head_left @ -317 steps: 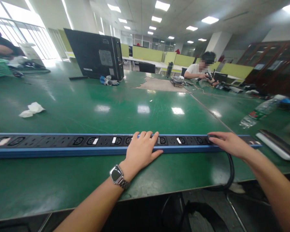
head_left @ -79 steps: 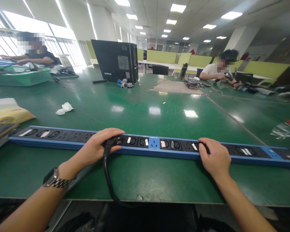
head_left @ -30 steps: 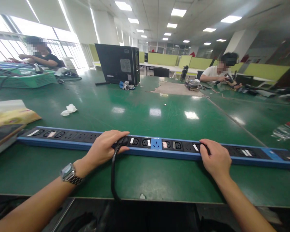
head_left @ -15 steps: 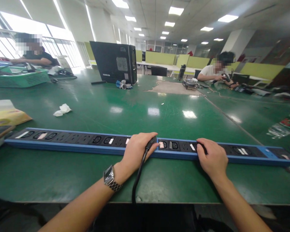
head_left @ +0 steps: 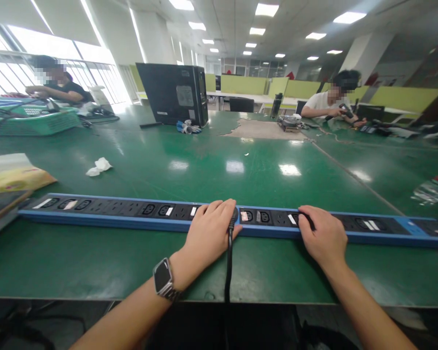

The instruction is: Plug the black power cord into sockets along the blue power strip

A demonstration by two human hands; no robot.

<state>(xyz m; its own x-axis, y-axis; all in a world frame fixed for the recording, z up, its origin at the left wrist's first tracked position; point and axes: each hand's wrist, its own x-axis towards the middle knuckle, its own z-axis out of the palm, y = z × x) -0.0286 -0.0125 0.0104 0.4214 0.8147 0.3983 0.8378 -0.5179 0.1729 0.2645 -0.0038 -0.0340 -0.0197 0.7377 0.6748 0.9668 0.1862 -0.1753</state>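
Note:
A long blue power strip with black sockets lies across the green table in front of me. On its middle, my left hand, with a watch at the wrist, is closed around a black power plug. The plug sits against the strip's face; whether its pins are in a socket is hidden. A black cable hangs from it over the table's front edge. Farther right, my right hand grips the strip with fingers over the far side and thumb on top.
A black computer case stands at the back beside balled gloves. Crumpled tissue, a yellow packet and a green basket are on the left. A plastic bottle lies at right. Two people sit across the table.
My left hand has turned the plug more upright and pressed closer to the strip, and the cable now hangs straighter. The right hand keeps its grip. The view has shifted slightly.

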